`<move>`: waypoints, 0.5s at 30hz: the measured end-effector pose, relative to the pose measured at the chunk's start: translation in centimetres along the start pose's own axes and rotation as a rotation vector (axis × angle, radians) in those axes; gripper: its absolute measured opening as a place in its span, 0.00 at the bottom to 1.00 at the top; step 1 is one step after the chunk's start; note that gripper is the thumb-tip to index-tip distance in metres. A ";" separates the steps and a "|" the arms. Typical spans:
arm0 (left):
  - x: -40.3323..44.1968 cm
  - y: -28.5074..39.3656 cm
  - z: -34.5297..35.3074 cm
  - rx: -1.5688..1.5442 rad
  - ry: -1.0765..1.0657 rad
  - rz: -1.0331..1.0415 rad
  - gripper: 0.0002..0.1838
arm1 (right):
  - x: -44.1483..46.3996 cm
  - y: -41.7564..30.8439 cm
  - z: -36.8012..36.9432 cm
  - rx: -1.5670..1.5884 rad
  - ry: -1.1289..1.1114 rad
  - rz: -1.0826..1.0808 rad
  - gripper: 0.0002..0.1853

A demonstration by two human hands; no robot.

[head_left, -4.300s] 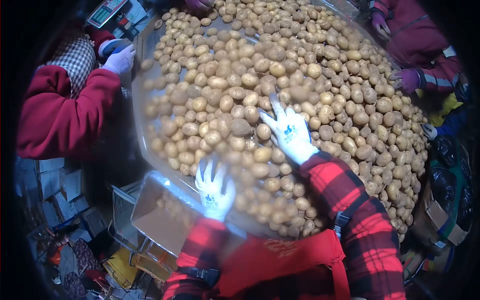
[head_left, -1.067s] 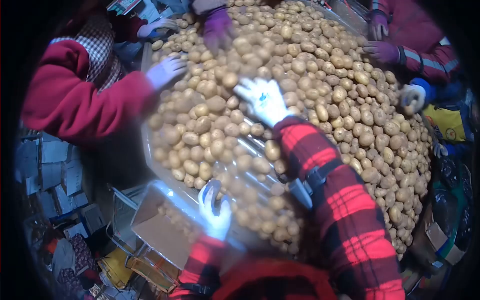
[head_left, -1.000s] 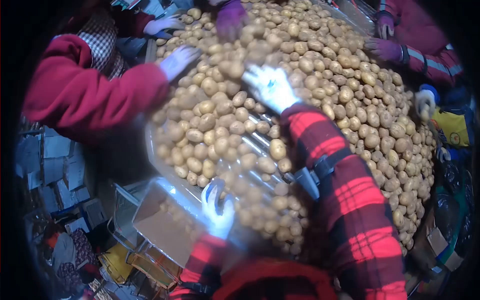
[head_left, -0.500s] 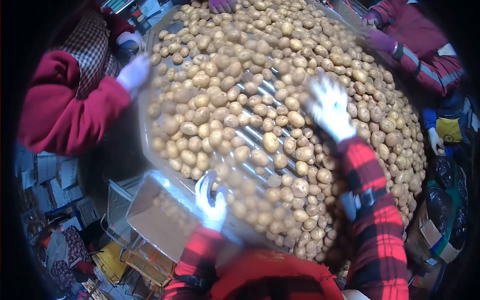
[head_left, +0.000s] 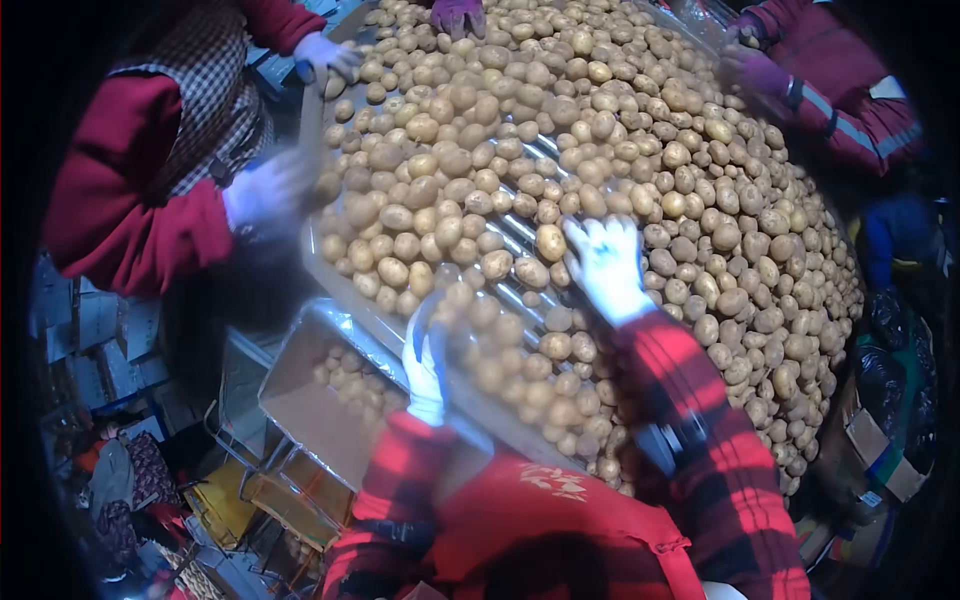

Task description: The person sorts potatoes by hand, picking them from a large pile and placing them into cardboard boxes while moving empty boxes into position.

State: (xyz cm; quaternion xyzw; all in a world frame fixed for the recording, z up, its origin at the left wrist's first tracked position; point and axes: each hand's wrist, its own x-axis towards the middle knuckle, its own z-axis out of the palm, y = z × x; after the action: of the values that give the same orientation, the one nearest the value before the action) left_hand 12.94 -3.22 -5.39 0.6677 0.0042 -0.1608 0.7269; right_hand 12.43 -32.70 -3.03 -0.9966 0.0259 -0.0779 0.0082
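Loose potatoes point(head_left: 740, 240) cover a broad sorting table with metal roller bars point(head_left: 512, 238) showing through the middle. My right hand point(head_left: 608, 268), in a white glove, lies over the rollers and touches potatoes with its fingers spread and slightly bent. No potato shows in its grip. Near the table's metal rim point(head_left: 325, 265), my left hand point(head_left: 427, 365), also gloved in white, stands on edge with its fingers stretched out. Blurred potatoes lie just right of it. Below the rim, to its left, a cardboard box point(head_left: 300, 400) with a plastic lining holds some potatoes.
A co-worker's white-gloved hands point(head_left: 268, 190) are at the table's left edge. Another co-worker's purple-gloved hand point(head_left: 757, 72) is at the far right, and a purple glove point(head_left: 458, 15) shows at the top. A yellow crate point(head_left: 222, 515) stands at lower left.
My right hand has moved left and nearer to me across the potatoes. My left hand stays by the rim. The box now shows more potatoes, and the co-worker's hands on the left have shifted.
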 end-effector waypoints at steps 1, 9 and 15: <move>-0.4 0.5 0.2 -0.218 -0.028 -0.104 0.31 | 1.5 -0.6 1.1 -0.116 -0.090 0.045 0.19; -3.1 3.9 -0.1 -1.039 -0.185 -0.527 0.29 | 6.4 2.2 1.1 0.459 -0.136 0.183 0.15; -5.5 1.8 -1.2 -0.832 -0.168 -0.544 0.25 | -2.6 -0.7 -6.1 1.154 -0.304 0.466 0.13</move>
State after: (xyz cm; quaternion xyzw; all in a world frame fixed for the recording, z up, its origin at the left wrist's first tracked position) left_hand 8.41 -0.73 -2.51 0.2809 0.1833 -0.3821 0.8611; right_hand 8.99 -31.98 2.64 -0.8000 0.1945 0.0667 0.5637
